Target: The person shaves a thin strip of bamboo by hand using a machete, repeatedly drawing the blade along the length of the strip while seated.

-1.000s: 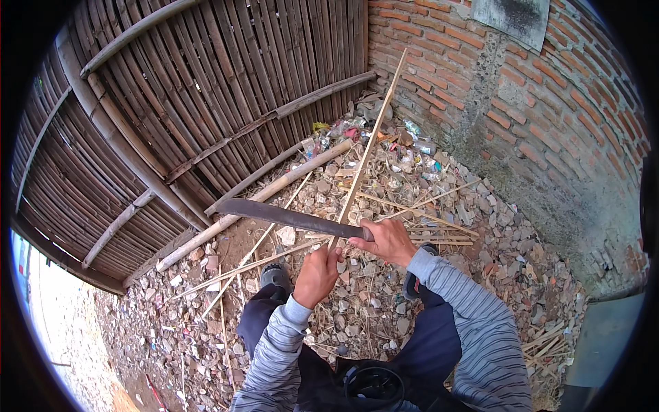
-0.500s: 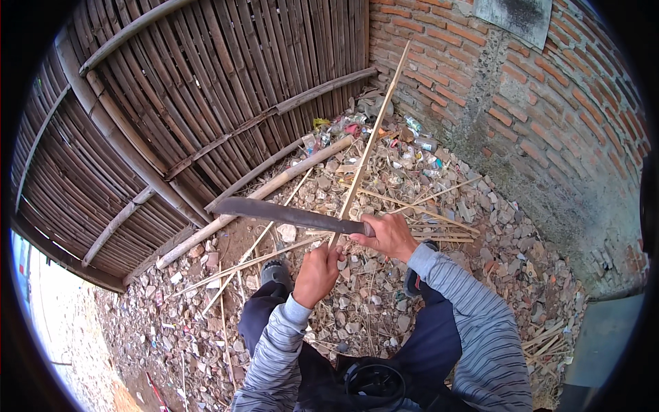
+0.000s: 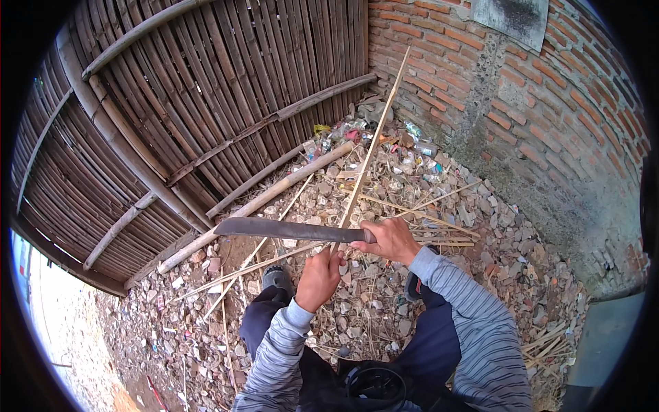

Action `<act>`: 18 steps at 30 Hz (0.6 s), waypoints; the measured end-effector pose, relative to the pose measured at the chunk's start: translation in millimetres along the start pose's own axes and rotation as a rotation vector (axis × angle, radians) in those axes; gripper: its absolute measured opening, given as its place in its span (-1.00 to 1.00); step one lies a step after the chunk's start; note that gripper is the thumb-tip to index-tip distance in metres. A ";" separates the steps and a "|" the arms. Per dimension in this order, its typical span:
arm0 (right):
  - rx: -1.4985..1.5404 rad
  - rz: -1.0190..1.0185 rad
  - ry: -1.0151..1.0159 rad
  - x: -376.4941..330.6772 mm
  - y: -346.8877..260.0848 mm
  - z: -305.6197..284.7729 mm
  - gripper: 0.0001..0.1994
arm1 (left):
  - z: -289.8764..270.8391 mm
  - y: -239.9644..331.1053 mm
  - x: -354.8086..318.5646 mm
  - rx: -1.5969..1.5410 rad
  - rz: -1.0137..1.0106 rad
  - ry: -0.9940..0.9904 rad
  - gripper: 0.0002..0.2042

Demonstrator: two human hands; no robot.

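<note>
My right hand [image 3: 392, 240] is closed round the handle of a machete [image 3: 288, 230]. Its long dark blade points left, lying across a pale bamboo strip [image 3: 371, 151] close to the strip's near end. Between the thumb and fingers of my left hand [image 3: 320, 278] is that near end of the strip. From there the strip slants up and away, its far tip narrowing in front of the brick wall. Both hands are close together, the left just below the blade. Whether the edge bites into the bamboo cannot be made out.
A slatted bamboo fence [image 3: 226, 82] stands at the left and a brick wall [image 3: 439, 62] at the right. Along the fence lies a thick bamboo pole [image 3: 274, 190]. Several split strips [image 3: 425, 216] and litter [image 3: 357, 130] lie on the stony ground. A grey panel [image 3: 604, 343] is at lower right.
The machete blade has tilted, its tip dropping so that it lies nearer level. My right hand has shifted slightly down, and the strip's far tip sits a little lower.
</note>
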State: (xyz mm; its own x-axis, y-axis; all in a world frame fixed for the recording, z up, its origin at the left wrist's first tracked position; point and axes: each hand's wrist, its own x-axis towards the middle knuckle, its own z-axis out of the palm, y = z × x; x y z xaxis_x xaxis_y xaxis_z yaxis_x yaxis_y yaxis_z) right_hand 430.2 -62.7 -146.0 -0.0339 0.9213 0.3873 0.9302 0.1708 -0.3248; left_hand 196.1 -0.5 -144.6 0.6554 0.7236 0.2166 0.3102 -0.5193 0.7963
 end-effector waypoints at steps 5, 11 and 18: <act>0.056 0.240 0.103 9.5 54.5 -13.0 -0.25 | 2.0 -0.7 -2.4 0.044 0.008 -0.001 -0.78; 0.128 0.341 0.102 -4.2 57.3 -4.2 -0.26 | 10.9 -11.9 -9.0 0.029 0.025 0.029 -0.75; 0.008 0.060 0.032 -9.8 24.0 0.7 -0.34 | 14.0 -7.4 -3.0 0.054 0.043 0.011 -0.75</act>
State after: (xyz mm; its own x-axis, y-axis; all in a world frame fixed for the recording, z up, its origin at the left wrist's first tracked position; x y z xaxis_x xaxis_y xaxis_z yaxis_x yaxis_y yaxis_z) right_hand 452.6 -67.4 -158.1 0.0341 0.9183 0.3944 0.9274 0.1180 -0.3551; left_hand 201.6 -5.1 -159.0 0.6615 0.7049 0.2561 0.3188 -0.5733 0.7548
